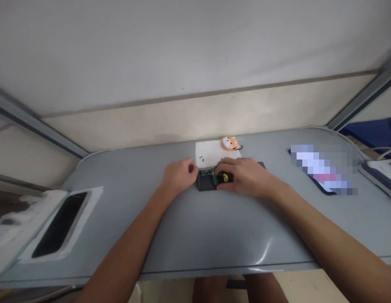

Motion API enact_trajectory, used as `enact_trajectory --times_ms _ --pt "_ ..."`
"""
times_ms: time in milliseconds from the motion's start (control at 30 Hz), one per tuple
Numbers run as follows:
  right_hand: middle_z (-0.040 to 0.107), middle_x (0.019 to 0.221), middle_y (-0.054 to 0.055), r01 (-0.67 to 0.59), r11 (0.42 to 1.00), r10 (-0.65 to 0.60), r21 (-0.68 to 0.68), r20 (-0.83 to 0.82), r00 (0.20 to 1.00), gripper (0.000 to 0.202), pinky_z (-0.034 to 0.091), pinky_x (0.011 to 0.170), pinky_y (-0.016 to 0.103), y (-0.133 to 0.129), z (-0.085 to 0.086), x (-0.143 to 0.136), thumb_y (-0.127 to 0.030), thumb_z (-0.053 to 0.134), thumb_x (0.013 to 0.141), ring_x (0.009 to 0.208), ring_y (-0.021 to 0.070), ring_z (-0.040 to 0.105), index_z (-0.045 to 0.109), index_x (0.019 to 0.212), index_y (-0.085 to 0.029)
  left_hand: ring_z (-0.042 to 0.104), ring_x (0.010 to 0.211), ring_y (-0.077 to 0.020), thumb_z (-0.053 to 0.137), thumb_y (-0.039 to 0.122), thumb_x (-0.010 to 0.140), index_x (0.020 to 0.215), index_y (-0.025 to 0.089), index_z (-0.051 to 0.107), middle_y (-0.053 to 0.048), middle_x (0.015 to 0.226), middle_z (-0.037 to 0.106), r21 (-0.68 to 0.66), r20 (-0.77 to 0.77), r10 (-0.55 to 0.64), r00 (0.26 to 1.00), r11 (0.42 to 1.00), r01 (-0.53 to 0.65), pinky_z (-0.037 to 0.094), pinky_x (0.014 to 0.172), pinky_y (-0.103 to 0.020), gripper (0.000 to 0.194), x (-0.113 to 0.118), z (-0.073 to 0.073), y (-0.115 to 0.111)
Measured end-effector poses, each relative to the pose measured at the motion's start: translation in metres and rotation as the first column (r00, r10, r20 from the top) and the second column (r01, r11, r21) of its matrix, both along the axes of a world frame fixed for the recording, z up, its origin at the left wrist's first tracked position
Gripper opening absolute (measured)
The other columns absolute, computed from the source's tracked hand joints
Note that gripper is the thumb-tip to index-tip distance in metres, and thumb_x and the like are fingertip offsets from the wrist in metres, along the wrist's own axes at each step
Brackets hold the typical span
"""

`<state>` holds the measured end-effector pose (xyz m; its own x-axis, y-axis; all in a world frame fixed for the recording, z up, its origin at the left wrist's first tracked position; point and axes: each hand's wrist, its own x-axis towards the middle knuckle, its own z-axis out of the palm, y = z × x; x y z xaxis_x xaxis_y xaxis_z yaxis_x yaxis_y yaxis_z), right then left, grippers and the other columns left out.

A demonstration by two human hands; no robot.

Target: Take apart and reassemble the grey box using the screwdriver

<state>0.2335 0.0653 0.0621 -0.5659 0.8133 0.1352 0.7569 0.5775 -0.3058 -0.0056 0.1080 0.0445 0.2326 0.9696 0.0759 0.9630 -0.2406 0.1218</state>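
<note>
A black casing lies flat on the grey table, with a green circuit board showing in its left part. My right hand reaches over the casing, its thumb and fingers closed around a black piece with a yellow mark. My left hand is at the casing's left end, fingers curled in a pinch. What its fingertips hold, if anything, is hidden. Just behind the casing is a white sheet with several tiny dark bits, probably screws, on it.
An orange-and-white animal-face case with a small clip rests on the sheet's far edge. To the right lies a phone with a blurred screen. At the left are a black phone and a white box-like device. A wall rises behind.
</note>
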Motion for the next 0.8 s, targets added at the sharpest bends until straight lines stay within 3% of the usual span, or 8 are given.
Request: enact_trajectory --times_ms 100,267,433,533,600,700,800 --pt "0.073 0.116 0.007 -0.046 0.999 0.046 0.018 0.021 0.999 0.033 0.047 0.083 0.039 0.001 -0.003 0.000 -0.043 0.074 0.090 0.100 0.0277 0.069 0.071 0.115 -0.023 0.060 0.066 -0.0206 0.051 0.030 0.096 0.078 0.022 0.062 -0.003 0.074 0.068 0.079 0.071 -0.086 0.994 0.994 0.081 0.036 0.061 -0.032 0.022 0.001 -0.003 -0.002" --pt "0.074 0.112 0.009 -0.094 0.994 0.093 0.060 0.019 0.995 0.036 0.048 0.091 0.043 0.001 -0.006 0.001 -0.046 0.077 0.087 0.105 0.0302 0.068 0.072 0.110 -0.020 0.062 0.083 -0.0198 0.048 0.028 0.099 0.093 0.020 0.060 -0.005 0.090 0.067 0.221 0.221 -0.411 0.885 0.905 0.365 0.047 0.079 -0.033 0.015 0.003 -0.005 -0.006" --pt "0.073 0.118 0.010 -0.113 0.988 0.124 0.105 -0.112 0.986 0.025 0.049 0.093 0.043 0.005 -0.002 0.008 -0.037 0.069 0.094 0.105 0.0283 0.068 0.071 0.113 -0.022 0.061 0.112 -0.0256 0.058 0.030 0.096 0.114 0.020 0.059 -0.009 0.114 0.066 0.206 0.261 -0.556 0.789 0.830 0.517 0.047 0.102 -0.042 0.021 0.007 -0.001 -0.012" --pt "0.074 0.113 0.010 -0.015 0.973 0.078 0.232 -0.264 0.961 0.021 0.051 0.089 0.041 0.009 0.003 0.015 -0.022 0.056 0.098 0.102 0.0259 0.068 0.070 0.114 -0.022 0.060 0.122 -0.0272 0.063 0.035 0.095 0.127 0.021 0.057 -0.010 0.129 0.065 0.177 0.342 -0.543 0.767 0.839 0.515 0.046 0.108 -0.045 0.035 0.011 -0.003 -0.017" --pt "0.075 0.109 0.009 0.093 0.940 0.052 0.329 -0.408 0.912 0.021 0.051 0.086 0.040 0.009 0.007 0.019 -0.022 0.054 0.099 0.099 0.0244 0.068 0.068 0.114 -0.023 0.057 0.129 -0.0291 0.068 0.041 0.093 0.136 0.022 0.054 -0.011 0.138 0.062 0.164 0.374 -0.527 0.763 0.847 0.505 0.045 0.112 -0.047 0.049 0.014 -0.005 -0.019" --pt "0.073 0.096 0.007 0.282 0.888 0.008 0.364 -0.624 0.781 0.017 0.051 0.077 0.036 0.005 0.012 0.021 -0.031 0.054 0.101 0.086 0.0207 0.067 0.068 0.104 -0.022 0.054 0.136 -0.0312 0.074 0.046 0.089 0.145 0.022 0.050 -0.011 0.147 0.059 0.113 0.358 -0.510 0.782 0.855 0.506 0.041 0.118 -0.049 0.065 0.017 -0.010 -0.021" --pt "0.063 0.074 0.003 0.450 0.850 -0.069 0.273 -0.790 0.609 0.036 0.046 0.064 0.032 0.001 0.014 0.017 -0.040 0.045 0.104 0.068 0.0164 0.059 0.063 0.079 -0.021 0.056 0.135 -0.0299 0.075 0.045 0.089 0.145 0.024 0.052 -0.009 0.147 0.061 0.048 0.344 -0.494 0.799 0.859 0.510 0.042 0.118 -0.048 0.064 0.018 -0.013 -0.022"
